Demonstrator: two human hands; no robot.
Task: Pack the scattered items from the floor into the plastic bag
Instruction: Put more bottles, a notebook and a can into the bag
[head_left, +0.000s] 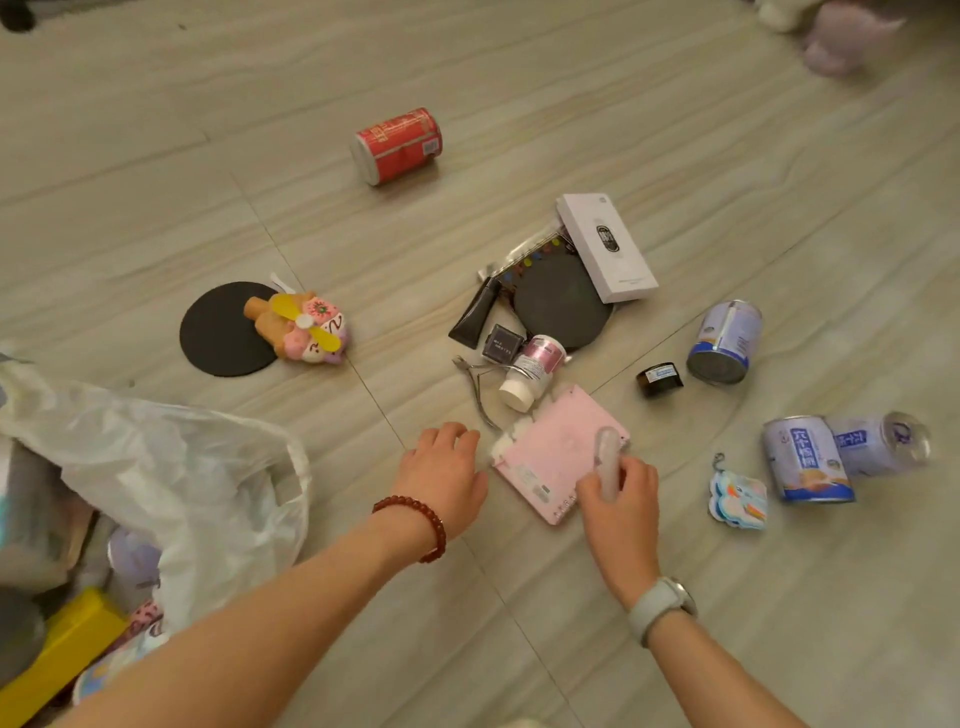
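My right hand (621, 493), lower centre-right of the frame, is curled round a pale translucent tube (609, 462), gripping its lower end. Tube's long axis runs near vertical in the frame, free end pointing up and slightly left, lying over the pink flat case (550, 457). My left hand (444, 467) sits just left of that case, fingers loosely bent, tips at the white fluffy bit (501, 441) on the case's left edge; whether it pinches anything I cannot tell.

Step in hand, as I judge it: picking up from the central heap. Tube is secured; case is likely next.

The plastic bag (171, 467) lies at lower left, mouth facing right, already holding some things.

Next move calls for lifting the tube clear of the case and carrying it left to the bag mouth, turned end-first so it slips in.

The pink case lies flat, long axis diagonal, lower left to upper right.

Still on the floor: red can (397, 145) on its side at upper centre, white box (605, 247), black disc (223, 330), toy fan (304, 330), blue cans (808, 460) at right.
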